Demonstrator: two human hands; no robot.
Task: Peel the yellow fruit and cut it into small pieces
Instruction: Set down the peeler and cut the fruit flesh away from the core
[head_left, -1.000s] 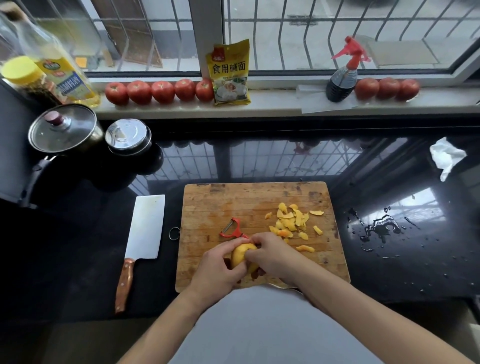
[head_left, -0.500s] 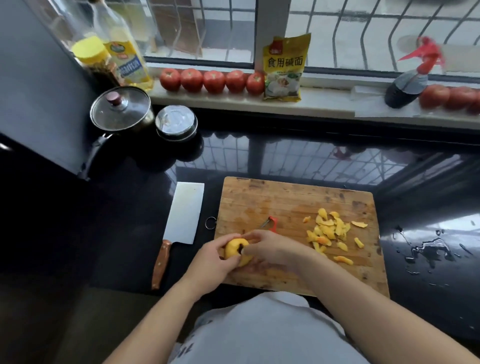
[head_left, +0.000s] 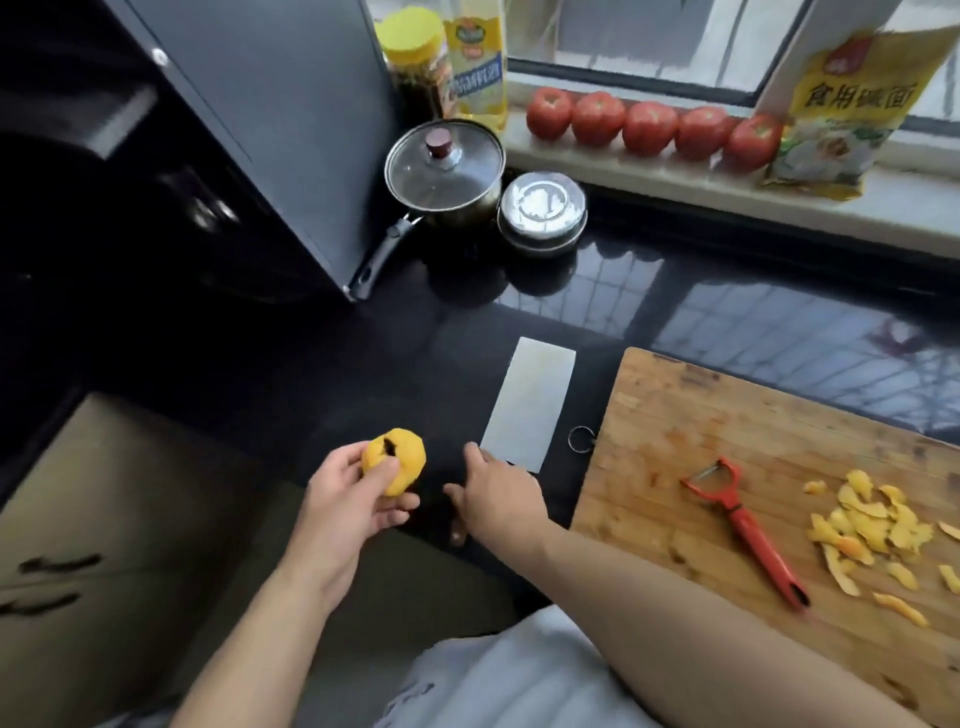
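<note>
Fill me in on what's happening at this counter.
A person is preparing a yellow fruit. The left hand holds the peeled fruit off the cutting board, while the right hand reaches onto the cleaver at its handle. The red peeler lies on the board beside the peelings. Nothing is cut yet.

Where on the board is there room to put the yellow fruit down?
The near-left part of the cutting board is bare, between its left edge and the red peeler. The right side is crowded with peel scraps.
</note>
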